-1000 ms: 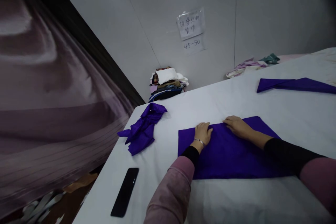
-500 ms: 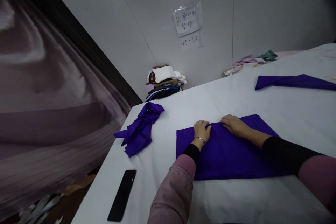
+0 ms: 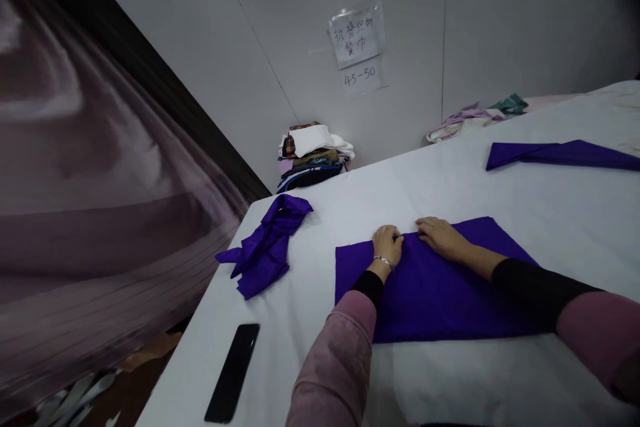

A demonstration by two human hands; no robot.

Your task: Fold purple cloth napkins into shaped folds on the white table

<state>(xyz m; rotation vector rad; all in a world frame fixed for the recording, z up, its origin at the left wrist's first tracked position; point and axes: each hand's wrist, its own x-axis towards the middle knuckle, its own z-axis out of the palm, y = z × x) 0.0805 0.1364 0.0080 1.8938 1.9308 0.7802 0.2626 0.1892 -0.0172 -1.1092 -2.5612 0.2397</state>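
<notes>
A purple napkin (image 3: 440, 300) lies spread on the white-covered table (image 3: 430, 380), its far edge running under both hands. My left hand (image 3: 387, 244), with a silver bracelet at the wrist, has its fingers curled down and closed on that far edge. Just to its right, my right hand (image 3: 441, 237) pinches the same edge between thumb and fingers. A short stretch of the edge shows between the two hands. Their fingertips are partly hidden.
A crumpled purple cloth (image 3: 273, 247) and a black phone (image 3: 233, 373) lie on the left. A folded purple strip (image 3: 560, 153) rests at the far right. Behind the table are stacked clothes (image 3: 313, 153) and a wall sign (image 3: 357, 40). A mauve curtain (image 3: 100, 213) hangs at the left.
My hands have drawn slightly closer together along the far edge: the left one moved a little right, the right one a little left. The napkin stays nearly in place.
</notes>
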